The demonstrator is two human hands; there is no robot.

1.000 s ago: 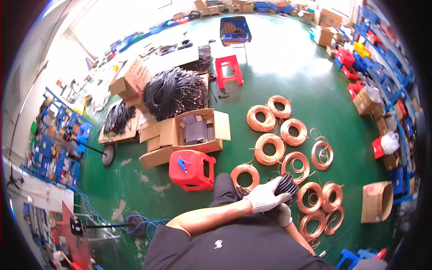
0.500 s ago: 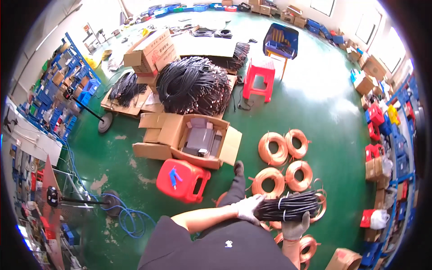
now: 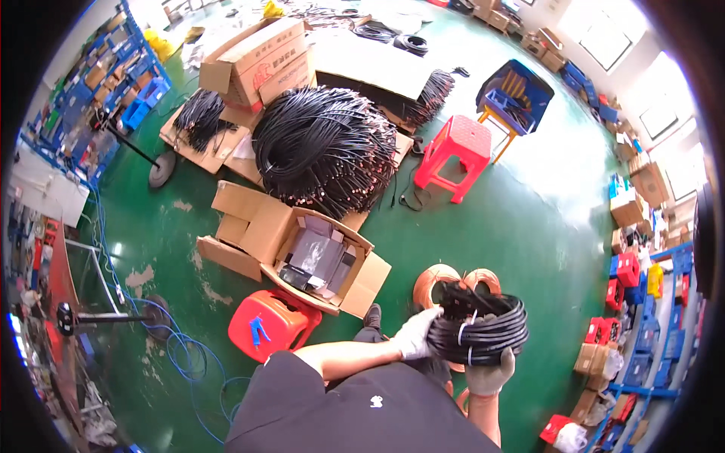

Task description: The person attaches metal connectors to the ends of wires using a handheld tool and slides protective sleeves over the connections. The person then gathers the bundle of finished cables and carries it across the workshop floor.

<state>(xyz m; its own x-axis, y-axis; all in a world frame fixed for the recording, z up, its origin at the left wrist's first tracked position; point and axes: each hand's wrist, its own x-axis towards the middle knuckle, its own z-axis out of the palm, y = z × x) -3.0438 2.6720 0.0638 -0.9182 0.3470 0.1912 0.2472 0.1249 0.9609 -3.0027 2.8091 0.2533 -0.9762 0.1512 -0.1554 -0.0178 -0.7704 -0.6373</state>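
Note:
A coiled bundle of black cable [image 3: 487,336], bound with white ties, is held in front of me above the floor. My left hand [image 3: 415,334], in a white glove, grips its left side. Under its lower right edge, my gloved right hand [image 3: 489,375] supports it with the thumb up along the outside. Fingers of both hands are partly hidden by the coil. Behind and below the bundle lie rings of copper-coloured tubing or wire [image 3: 436,281], mostly covered by it.
An open carton [image 3: 366,283] with grey boxes stands ahead, left of me. Near it is a red stool [image 3: 276,321] bearing a blue tool [image 3: 258,330]. Beyond lies a large heap of black cables [image 3: 325,151]. Another red stool [image 3: 457,147] stands farther right; blue hose [image 3: 189,362] crosses the left floor.
The cable bundle has tilted, so its coil opening now shows. Both hands still hold it. My view has turned, shifting the carton and near stool leftward; the bundle now covers more copper rings.

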